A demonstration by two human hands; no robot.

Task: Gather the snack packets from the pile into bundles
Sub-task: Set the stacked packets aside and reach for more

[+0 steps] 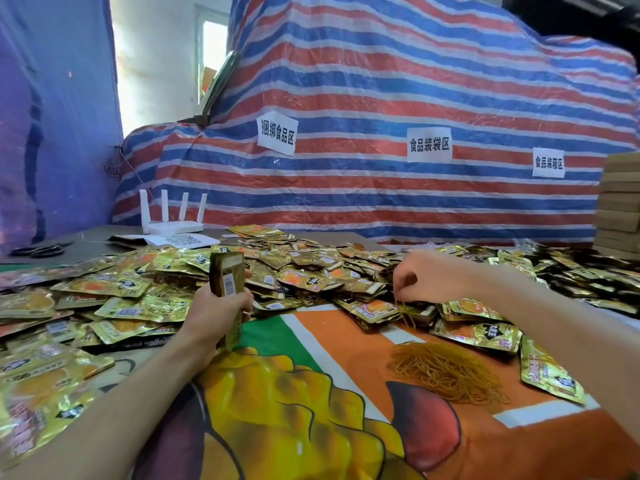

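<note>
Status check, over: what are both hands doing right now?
Left hand grips upright stack of packets. Right hand pinches rubber band over packet pile. Nothing blocking; heap of loose bands close by.

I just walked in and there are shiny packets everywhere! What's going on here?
Someone is bundling snack packets. Their left hand grips a stack of packets standing on edge on the printed cloth. Their right hand pinches a thin rubber band that dangles just beyond the heap of rubber bands. No band shows round the stack yet. The big pile of loose packets covers the table behind and to both sides.
</note>
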